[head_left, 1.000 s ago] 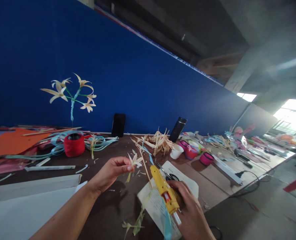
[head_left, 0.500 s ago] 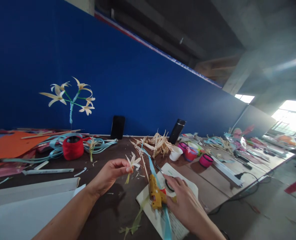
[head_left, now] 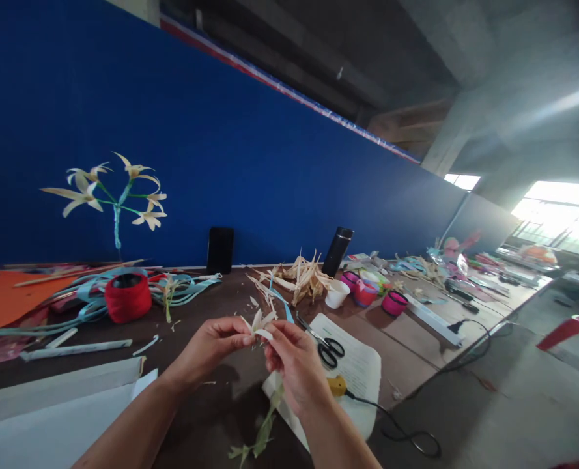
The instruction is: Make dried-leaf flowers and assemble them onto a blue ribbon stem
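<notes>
My left hand (head_left: 217, 340) pinches the base of a small cream-coloured flower (head_left: 258, 324) over the dark table. From the other side, my right hand (head_left: 294, 352) has its fingers closed on a petal of the same flower. Beneath and beyond my right hand lies an open booklet (head_left: 360, 358), with black-handled scissors (head_left: 331, 352) on it. The yellow glue gun (head_left: 337, 385) is mostly hidden by my right wrist; its black cord runs to the right.
A flower stem with several blooms (head_left: 118, 208) stands at the left, behind a red spool (head_left: 127, 298). Dried husks (head_left: 305, 279), a white cup (head_left: 337, 294), a black bottle (head_left: 338, 251) and a phone (head_left: 220, 250) line the back. A white box (head_left: 59, 397) lies front left.
My right hand has moved left from the glue gun and scissors to the flower and now grips it. The scissors show more fully. The view has shifted slightly.
</notes>
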Demonstrator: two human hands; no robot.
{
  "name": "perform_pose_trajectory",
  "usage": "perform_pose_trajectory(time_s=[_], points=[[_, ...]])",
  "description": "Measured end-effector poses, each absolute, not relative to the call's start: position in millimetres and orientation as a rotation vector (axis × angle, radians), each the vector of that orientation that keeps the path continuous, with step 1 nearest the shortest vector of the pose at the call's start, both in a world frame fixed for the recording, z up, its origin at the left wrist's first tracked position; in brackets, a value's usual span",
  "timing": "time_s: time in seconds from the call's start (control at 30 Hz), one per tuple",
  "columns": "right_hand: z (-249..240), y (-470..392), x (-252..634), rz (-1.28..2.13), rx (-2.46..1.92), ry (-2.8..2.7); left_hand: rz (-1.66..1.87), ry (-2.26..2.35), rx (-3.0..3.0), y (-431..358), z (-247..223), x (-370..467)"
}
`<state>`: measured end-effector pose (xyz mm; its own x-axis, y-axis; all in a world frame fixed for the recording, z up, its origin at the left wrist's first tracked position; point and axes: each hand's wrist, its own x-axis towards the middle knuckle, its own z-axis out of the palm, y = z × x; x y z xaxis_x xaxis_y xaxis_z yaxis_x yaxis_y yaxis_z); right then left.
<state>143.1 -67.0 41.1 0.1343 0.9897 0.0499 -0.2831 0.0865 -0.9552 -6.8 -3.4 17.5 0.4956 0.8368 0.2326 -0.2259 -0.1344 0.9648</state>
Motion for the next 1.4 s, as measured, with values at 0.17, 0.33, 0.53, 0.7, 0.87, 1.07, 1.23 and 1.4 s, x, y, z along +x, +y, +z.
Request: perform_pose_trajectory(time_s=[0.17, 0.33, 0.53, 0.7, 0.87, 1.07, 1.23, 1.4], points=[[41, -67, 142, 1.183, -1.013, -0.921, 0.994, 0.577, 1.438, -4, 16, -7], [41, -67, 141, 1.153, -1.011, -0.951, 0.991, 0.608, 1.454, -5, 20, -7], [41, -68, 140, 1.086, -1.021, -0.971, 1.012, 0.633, 1.448, -8, 26, -5], [41, -68, 138, 1.035, -1.055, -0.956, 1.054, 0.659, 1.443, -8, 26, -5], [39, -67, 140, 1.014, -1.07, -0.965, 1.052, 0.636, 1.427, -7, 22, -5], [39, -67, 141, 0.958, -1.102, -0.959, 1.065, 0.614, 1.406, -6, 22, -4], [38, -65, 140, 0.928, -1.11, -0.98, 1.055, 0.628, 1.405, -6, 21, -4], [37, -65, 139, 0.911, -1.11, -1.019, 1.047, 0.658, 1.408, -6, 22, -4]])
